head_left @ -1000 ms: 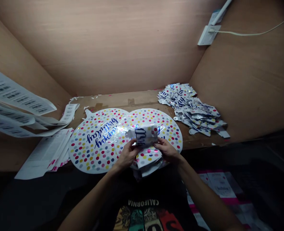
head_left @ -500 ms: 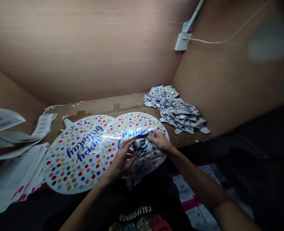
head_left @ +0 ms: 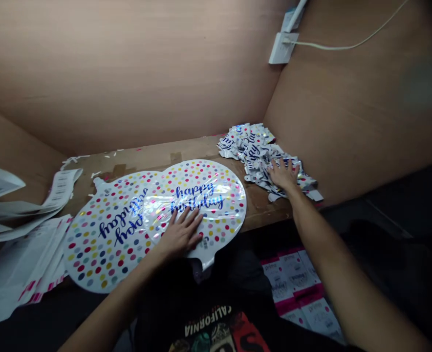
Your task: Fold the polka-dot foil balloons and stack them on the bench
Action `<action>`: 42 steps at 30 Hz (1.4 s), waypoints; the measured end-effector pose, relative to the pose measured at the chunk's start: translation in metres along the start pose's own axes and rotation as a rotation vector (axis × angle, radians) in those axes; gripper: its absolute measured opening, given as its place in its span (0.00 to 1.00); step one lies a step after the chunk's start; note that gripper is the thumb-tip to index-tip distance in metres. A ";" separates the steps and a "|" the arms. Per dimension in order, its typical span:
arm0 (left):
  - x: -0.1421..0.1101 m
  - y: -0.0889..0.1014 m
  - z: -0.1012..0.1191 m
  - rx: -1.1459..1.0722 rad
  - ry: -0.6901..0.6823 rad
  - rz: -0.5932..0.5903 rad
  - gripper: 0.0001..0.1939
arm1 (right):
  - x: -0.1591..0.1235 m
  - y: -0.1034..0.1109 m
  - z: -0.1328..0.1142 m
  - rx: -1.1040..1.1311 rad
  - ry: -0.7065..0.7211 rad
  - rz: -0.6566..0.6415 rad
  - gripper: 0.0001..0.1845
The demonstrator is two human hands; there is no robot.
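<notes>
The left hand lies open, fingers spread, on the lower part of a polka-dot foil balloon printed "happy birthday", which overlaps a second balloon on the wooden surface. The right hand, also open and clamped on nothing, rests on a pile of folded balloons.

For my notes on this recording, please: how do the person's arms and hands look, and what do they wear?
Both the left hand and the right hand are bare, with no gloves, and no watch or bracelet shows at the wrists. The forearms are bare too. The person wears a black T-shirt with white CALIFORNIA lettering and a multicoloured print.
</notes>
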State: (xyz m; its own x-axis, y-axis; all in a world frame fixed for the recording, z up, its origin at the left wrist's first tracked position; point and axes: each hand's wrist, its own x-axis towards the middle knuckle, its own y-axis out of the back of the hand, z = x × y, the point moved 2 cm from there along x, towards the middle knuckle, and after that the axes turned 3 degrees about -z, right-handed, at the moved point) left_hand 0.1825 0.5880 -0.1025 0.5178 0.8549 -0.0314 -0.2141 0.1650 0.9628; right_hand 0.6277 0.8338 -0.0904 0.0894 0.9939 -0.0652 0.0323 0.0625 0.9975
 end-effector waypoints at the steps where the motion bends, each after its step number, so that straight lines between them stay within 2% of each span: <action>1: 0.000 0.003 -0.003 -0.023 0.013 -0.006 0.37 | 0.001 -0.004 0.002 0.002 -0.001 -0.005 0.36; 3: -0.004 0.010 -0.007 -0.092 0.019 -0.033 0.36 | 0.001 -0.001 0.004 0.023 0.003 -0.048 0.37; 5: -0.007 0.014 -0.007 -0.165 0.040 -0.064 0.23 | -0.010 0.014 -0.007 0.047 0.024 0.018 0.39; 6: -0.008 0.015 -0.006 -0.191 0.057 -0.073 0.16 | -0.023 0.022 -0.019 0.071 0.059 0.099 0.40; 8: -0.005 0.015 -0.005 -0.214 0.082 -0.073 0.13 | -0.062 0.032 -0.058 0.164 0.234 0.227 0.40; 9: -0.002 0.016 -0.005 -0.216 0.088 -0.066 0.15 | -0.087 0.031 -0.082 0.243 0.385 0.203 0.39; 11: 0.005 0.017 -0.008 -0.232 0.113 -0.062 0.18 | -0.140 0.020 -0.131 0.401 0.803 -0.081 0.34; 12: 0.009 0.019 -0.011 -0.252 0.145 -0.067 0.20 | -0.164 0.013 -0.151 0.428 0.978 -0.209 0.35; 14: 0.016 0.025 -0.019 -0.302 0.246 -0.081 0.23 | -0.196 0.003 -0.178 0.440 1.125 -0.296 0.35; 16: 0.022 0.034 -0.028 -0.337 0.334 -0.074 0.24 | -0.206 -0.001 -0.191 0.409 1.118 -0.285 0.27; 20: 0.026 0.056 -0.034 -0.316 0.354 -0.003 0.22 | -0.189 0.007 -0.199 0.269 0.979 -0.354 0.12; 22: 0.019 0.066 -0.029 -0.233 0.331 0.176 0.19 | -0.175 0.013 -0.203 0.302 0.963 -0.486 0.10; 23: 0.013 0.070 -0.023 -0.171 0.284 0.303 0.17 | -0.167 0.014 -0.206 0.358 0.994 -0.603 0.10; 25: -0.004 0.068 -0.005 -0.041 0.098 0.532 0.14 | -0.150 0.015 -0.212 0.455 1.090 -0.910 0.15; 26: -0.013 0.061 0.006 0.011 -0.055 0.542 0.13 | -0.140 0.014 -0.215 0.445 1.109 -1.049 0.18; 27: -0.022 0.051 0.016 0.043 -0.198 0.491 0.12 | -0.127 0.014 -0.219 0.401 1.080 -1.115 0.20; 28: -0.030 0.040 0.024 0.078 -0.256 0.409 0.10 | -0.111 0.014 -0.223 0.343 1.012 -1.100 0.20; 29: -0.037 0.029 0.029 0.113 -0.222 0.348 0.06 | -0.093 0.016 -0.228 0.292 0.922 -1.021 0.19; 32: -0.047 0.010 0.030 0.122 -0.119 0.192 0.14 | -0.037 0.026 -0.245 0.255 0.667 -0.642 0.19; 34: -0.042 0.015 0.022 0.012 -0.098 0.157 0.13 | -0.009 0.030 -0.259 0.259 0.596 -0.512 0.20; 35: -0.034 0.024 0.014 -0.051 -0.075 0.189 0.12 | 0.000 0.031 -0.266 0.254 0.572 -0.481 0.20; 38: -0.003 0.056 -0.023 -0.093 0.087 0.421 0.16 | 0.011 0.028 -0.279 0.237 0.515 -0.447 0.19; 39: 0.008 0.063 -0.038 -0.046 0.154 0.449 0.20 | 0.011 0.028 -0.279 0.236 0.494 -0.436 0.20; 40: 0.018 0.065 -0.052 0.007 0.230 0.411 0.23 | 0.009 0.027 -0.275 0.236 0.469 -0.422 0.22; 42: 0.030 0.059 -0.079 0.076 0.402 0.259 0.26 | 0.004 0.028 -0.260 0.236 0.410 -0.395 0.27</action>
State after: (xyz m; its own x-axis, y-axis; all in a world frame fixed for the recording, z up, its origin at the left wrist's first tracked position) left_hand 0.1201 0.6624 -0.0679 0.0915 0.9879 0.1254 -0.2248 -0.1022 0.9690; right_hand 0.3702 0.8627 -0.0562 -0.3628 0.8568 -0.3664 0.2081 0.4578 0.8644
